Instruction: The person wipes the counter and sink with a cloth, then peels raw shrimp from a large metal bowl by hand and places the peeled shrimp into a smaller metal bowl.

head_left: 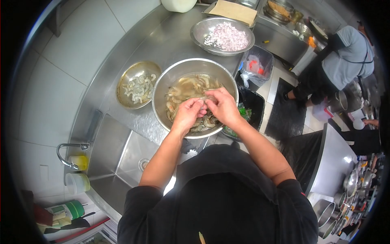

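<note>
Over a large steel bowl (159, 95) of unpeeled shrimp (197, 82) in cloudy water, both my hands meet with fingertips pinched together. My left hand (189, 113) and my right hand (222, 106) are closed on a small shrimp (206, 99), mostly covered by the fingers. To the left, a smaller metal bowl (121, 90) touches or nearly touches the large one and contains peeled, greyish shrimp (139, 87).
A colander (197, 38) of chopped onion (227, 36) stands behind. The sink (130, 156) and faucet (67, 151) lie at left. Lined bins (258, 65) sit at right, below the counter. Another person (345, 57) bends at far right, near pots (325, 211).
</note>
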Demonstrator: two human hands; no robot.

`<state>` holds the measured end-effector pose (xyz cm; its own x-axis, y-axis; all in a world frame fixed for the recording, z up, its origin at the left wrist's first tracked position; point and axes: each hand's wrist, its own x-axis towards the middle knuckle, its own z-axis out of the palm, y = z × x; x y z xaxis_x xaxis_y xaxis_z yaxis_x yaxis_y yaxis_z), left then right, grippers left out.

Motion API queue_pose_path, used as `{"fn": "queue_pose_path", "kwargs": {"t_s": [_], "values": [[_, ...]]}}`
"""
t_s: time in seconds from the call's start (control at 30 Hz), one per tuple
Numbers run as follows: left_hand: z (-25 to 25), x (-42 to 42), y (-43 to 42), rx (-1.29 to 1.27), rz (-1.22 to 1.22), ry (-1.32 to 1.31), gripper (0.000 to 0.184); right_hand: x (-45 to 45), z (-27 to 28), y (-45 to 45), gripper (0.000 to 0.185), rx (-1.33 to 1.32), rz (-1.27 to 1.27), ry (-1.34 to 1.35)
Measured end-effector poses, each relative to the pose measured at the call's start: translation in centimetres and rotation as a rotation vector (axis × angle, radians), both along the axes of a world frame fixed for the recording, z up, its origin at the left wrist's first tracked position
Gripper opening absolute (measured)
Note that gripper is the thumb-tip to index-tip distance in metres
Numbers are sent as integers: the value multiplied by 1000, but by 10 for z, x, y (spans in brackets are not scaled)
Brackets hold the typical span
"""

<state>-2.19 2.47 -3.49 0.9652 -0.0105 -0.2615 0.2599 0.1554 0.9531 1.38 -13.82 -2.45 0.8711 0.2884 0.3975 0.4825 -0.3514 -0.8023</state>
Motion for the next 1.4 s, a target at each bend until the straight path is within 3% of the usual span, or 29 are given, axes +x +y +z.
{"fn": "queue_pose_path", "kwargs": {"t_s": [0.13,0.17,0.27,0.37,0.47,0.6,0.7,0.73,0.8,0.83,0.9,0.93,0.97,1.0,1.07,1.1,1.17,1.3,1.4], "values": [[6,-1,-1,114,-48,8,25,0,1,3,22,-250,92,-217],[7,-2,-1,138,-57,-8,25,-2,4,2,28,-396,122,-64],[5,-4,-1,166,-51,-39,24,10,-16,1,24,-319,98,-181],[-2,-4,2,100,8,-41,24,10,3,1,21,72,69,597],[-1,-5,3,38,42,-43,24,14,-4,-4,24,114,277,775],[2,-4,2,107,32,-65,23,12,1,-3,21,-139,128,519],[5,-4,10,233,105,-148,22,19,1,-7,20,-222,46,84],[7,-3,15,271,142,-185,21,24,5,-11,23,-185,-20,273],[9,3,45,258,279,-330,20,37,6,-27,25,-46,-219,279],[21,4,64,337,342,-364,22,36,19,-40,24,29,-251,288],[37,16,118,602,407,-353,32,65,-15,-79,29,104,-281,284],[50,20,139,945,412,-293,33,58,4,-87,32,114,-329,350],[60,18,150,1286,409,-221,34,65,1,-106,37,-63,-320,385],[59,15,151,1335,329,-241,34,72,-3,-121,44,-240,-308,416],[62,18,141,1431,162,-300,35,71,-26,-123,53,-480,-417,200],[56,18,127,1437,-91,-211,33,67,-35,-124,58,-600,-473,94],[59,13,67,1633,-541,107,32,57,-27,-101,65,-573,-362,9],[12,13,44,1698,-629,160,30,27,-10,-48,61,-648,-159,-150],[26,9,42,1639,-601,67,31,12,-13,-36,51,-682,-89,-153]]}}
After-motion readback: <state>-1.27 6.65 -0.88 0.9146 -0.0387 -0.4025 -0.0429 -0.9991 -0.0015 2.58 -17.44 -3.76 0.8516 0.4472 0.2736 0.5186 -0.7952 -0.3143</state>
